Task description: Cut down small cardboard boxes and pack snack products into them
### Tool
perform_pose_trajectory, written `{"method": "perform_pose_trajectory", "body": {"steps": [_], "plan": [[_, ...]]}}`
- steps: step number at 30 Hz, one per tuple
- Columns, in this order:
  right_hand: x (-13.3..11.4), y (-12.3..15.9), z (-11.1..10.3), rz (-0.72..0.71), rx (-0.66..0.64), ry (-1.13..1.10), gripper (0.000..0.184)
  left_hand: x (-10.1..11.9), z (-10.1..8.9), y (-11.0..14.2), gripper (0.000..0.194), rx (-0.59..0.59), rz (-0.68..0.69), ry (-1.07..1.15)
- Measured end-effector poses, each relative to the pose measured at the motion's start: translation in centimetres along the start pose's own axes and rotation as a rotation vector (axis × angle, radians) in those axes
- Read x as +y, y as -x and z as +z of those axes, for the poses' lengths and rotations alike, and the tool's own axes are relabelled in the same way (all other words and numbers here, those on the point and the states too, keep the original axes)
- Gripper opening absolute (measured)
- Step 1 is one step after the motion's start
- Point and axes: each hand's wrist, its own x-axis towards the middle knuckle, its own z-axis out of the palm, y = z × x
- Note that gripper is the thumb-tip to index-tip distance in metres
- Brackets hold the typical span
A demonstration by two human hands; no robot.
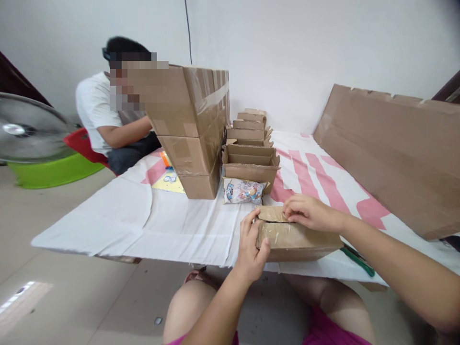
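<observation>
A small taped cardboard box [298, 242] lies on the white sheet [172, 225] right in front of me. My left hand [250, 249] grips its left end, thumb on the top and fingers curled round the side. My right hand [311, 212] presses on the box's far top flap with its fingers bent and held together. A printed plastic packet [243, 190] lies just beyond the box.
A row of open small cardboard boxes [250, 163] runs away from me. A tall stack of taped cartons [196, 129] stands to their left. A big cardboard sheet [395, 153] leans at the right. A green-handled tool [359, 261] lies by the box. Another person [108, 124] sits at the far left beside a fan [25, 129].
</observation>
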Motion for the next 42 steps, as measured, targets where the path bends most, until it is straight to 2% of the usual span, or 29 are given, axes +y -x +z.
{"method": "perform_pose_trajectory", "body": {"steps": [7, 22, 30, 33, 35, 39, 42], "plan": [[-0.9, -0.1, 1.0, 0.073, 0.078, 0.157, 0.017, -0.1, 0.0, 0.0, 0.030, -0.019, -0.023, 0.023], [-0.5, -1.6, 1.2, 0.172, 0.036, 0.386, 0.014, -0.1, -0.1, -0.1, 0.035, -0.024, -0.021, 0.023], [-1.2, -2.4, 0.7, 0.212, -0.028, 0.374, 0.013, -0.1, -0.2, -0.2, 0.036, -0.040, -0.016, 0.050], [-1.1, -2.4, 0.4, 0.196, -0.009, 0.290, 0.016, -0.2, -0.3, -0.2, 0.035, -0.036, -0.011, 0.058], [-0.6, -2.1, -0.1, 0.183, -0.015, 0.145, 0.020, -0.2, -0.3, -0.2, 0.034, -0.037, -0.006, 0.061], [0.9, -0.9, -1.2, 0.191, -0.111, -0.206, 0.032, -0.2, -0.4, -0.1, 0.033, -0.042, 0.003, 0.064], [1.5, -0.4, -1.5, 0.198, -0.152, -0.328, 0.037, -0.1, -0.3, -0.2, 0.031, -0.043, 0.000, 0.064]]}}
